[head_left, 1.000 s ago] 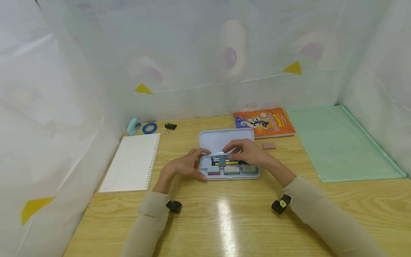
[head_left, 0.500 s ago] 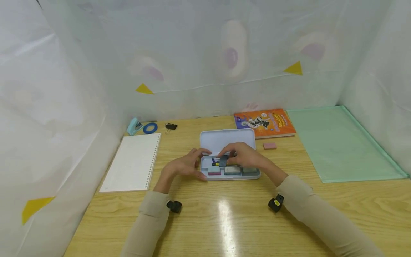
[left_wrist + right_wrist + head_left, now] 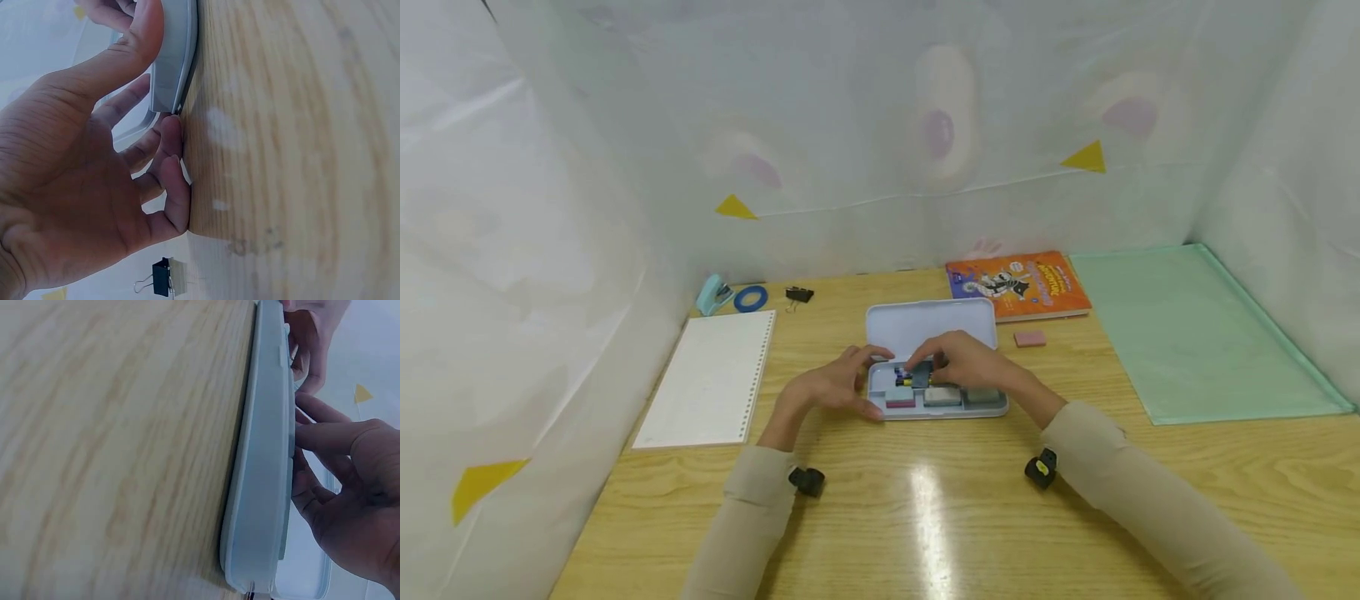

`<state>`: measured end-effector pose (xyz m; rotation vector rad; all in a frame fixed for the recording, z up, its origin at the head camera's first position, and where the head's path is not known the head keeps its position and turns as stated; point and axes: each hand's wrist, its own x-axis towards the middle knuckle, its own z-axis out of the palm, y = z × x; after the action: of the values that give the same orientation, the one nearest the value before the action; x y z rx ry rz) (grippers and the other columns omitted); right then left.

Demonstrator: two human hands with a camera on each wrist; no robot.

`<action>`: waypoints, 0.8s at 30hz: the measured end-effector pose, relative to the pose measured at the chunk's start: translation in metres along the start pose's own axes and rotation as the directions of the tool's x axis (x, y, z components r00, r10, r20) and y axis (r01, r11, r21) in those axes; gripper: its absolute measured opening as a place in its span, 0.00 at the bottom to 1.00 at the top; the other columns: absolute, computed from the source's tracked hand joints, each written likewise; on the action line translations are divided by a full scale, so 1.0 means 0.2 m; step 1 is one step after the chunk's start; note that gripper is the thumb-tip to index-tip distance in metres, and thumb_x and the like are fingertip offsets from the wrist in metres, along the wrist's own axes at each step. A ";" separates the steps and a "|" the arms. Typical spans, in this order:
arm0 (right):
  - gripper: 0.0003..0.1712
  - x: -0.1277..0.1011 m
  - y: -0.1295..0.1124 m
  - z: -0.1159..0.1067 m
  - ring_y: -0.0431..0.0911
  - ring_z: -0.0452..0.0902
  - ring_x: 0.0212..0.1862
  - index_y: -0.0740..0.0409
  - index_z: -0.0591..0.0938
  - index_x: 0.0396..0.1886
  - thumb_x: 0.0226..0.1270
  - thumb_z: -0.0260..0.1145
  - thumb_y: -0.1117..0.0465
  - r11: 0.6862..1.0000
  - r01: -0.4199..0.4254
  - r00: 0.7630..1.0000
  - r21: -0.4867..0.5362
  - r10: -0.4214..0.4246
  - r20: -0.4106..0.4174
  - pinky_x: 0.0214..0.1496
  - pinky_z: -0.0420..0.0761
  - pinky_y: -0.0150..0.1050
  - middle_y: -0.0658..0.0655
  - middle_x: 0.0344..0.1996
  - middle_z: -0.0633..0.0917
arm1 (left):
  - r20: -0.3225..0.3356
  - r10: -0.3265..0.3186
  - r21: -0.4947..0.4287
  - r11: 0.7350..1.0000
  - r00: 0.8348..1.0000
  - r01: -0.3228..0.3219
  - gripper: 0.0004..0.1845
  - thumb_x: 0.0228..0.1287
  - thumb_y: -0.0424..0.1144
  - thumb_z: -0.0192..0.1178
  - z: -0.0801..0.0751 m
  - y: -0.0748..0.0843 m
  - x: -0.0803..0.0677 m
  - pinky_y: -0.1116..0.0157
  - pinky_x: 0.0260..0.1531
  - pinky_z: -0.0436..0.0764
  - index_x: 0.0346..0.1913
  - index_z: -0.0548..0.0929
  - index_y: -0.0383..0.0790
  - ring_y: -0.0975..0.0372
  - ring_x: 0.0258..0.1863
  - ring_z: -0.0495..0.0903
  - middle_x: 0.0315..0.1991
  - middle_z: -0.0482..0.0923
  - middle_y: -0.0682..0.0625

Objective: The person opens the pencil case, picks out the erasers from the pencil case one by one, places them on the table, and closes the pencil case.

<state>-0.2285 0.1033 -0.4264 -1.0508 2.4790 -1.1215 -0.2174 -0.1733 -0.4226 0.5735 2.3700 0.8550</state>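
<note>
Your right hand (image 3: 968, 362) has shifted left to the grey block (image 3: 921, 377) lying across the pens (image 3: 905, 382); its thumb and index finger appear to pinch the block, so the work now seems to centre there. Your left hand (image 3: 829, 386) curls around the left end of the pencil case (image 3: 917, 323). The case sits mid-worktop (image 3: 880, 508), long axis left to right, lid opened away from you; the pens lie lengthwise, the block crosswise.

Pale blue is being shown by the pencil case (image 3: 912, 325) mid-frame, yellowish wood grain by the tabletop (image 3: 865, 500) at bottom.
</note>
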 end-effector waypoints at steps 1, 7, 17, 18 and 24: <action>0.22 0.01 0.00 0.00 0.42 0.74 0.35 0.56 0.91 0.51 0.60 0.69 0.79 1.000 0.008 1.000 -0.011 -0.008 -0.001 0.41 0.75 0.38 0.54 0.46 0.89 | 0.001 0.000 -0.004 1.000 1.000 0.000 0.49 0.55 0.46 0.81 0.00 0.00 0.00 0.48 0.65 0.69 0.77 0.63 0.57 0.50 0.62 0.67 0.70 0.61 0.42; 0.25 0.03 0.00 0.03 0.44 0.75 0.35 0.58 0.91 0.46 0.53 0.67 0.83 0.996 0.080 0.997 -0.051 -0.080 -0.017 0.42 0.76 0.39 0.54 0.42 0.88 | 0.002 0.005 -0.004 1.000 1.000 -0.005 0.49 0.56 0.46 0.81 0.00 -0.01 0.01 0.49 0.64 0.69 0.77 0.62 0.58 0.51 0.61 0.67 0.70 0.61 0.42; 0.25 0.04 0.04 0.05 0.47 0.75 0.44 0.54 0.90 0.42 0.52 0.65 0.83 0.989 0.099 0.995 -0.112 -0.101 -0.012 0.52 0.74 0.44 0.50 0.44 0.87 | 0.002 0.006 0.001 1.000 1.000 -0.006 0.49 0.56 0.47 0.81 0.00 -0.01 0.00 0.50 0.62 0.69 0.77 0.63 0.58 0.52 0.58 0.67 0.69 0.61 0.43; 0.25 0.04 0.04 0.05 0.47 0.74 0.45 0.53 0.90 0.42 0.52 0.66 0.83 0.988 0.099 0.995 -0.119 -0.101 -0.010 0.52 0.73 0.44 0.49 0.44 0.87 | 0.003 0.005 0.002 1.000 1.000 -0.005 0.49 0.56 0.47 0.80 0.00 0.00 0.00 0.51 0.61 0.69 0.77 0.63 0.59 0.52 0.58 0.67 0.68 0.61 0.43; 0.23 0.03 0.04 0.03 0.49 0.72 0.46 0.52 0.89 0.42 0.53 0.68 0.81 0.987 0.110 0.994 -0.115 -0.112 -0.012 0.53 0.71 0.46 0.49 0.44 0.86 | 0.002 0.005 0.015 1.000 1.000 -0.005 0.49 0.56 0.46 0.80 0.00 0.00 0.00 0.52 0.59 0.70 0.78 0.63 0.58 0.52 0.56 0.67 0.67 0.62 0.43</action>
<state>-0.2339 0.0980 -0.4356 -1.2293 2.5538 -1.0333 -0.2180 -0.1730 -0.4224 0.5858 2.3763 0.8397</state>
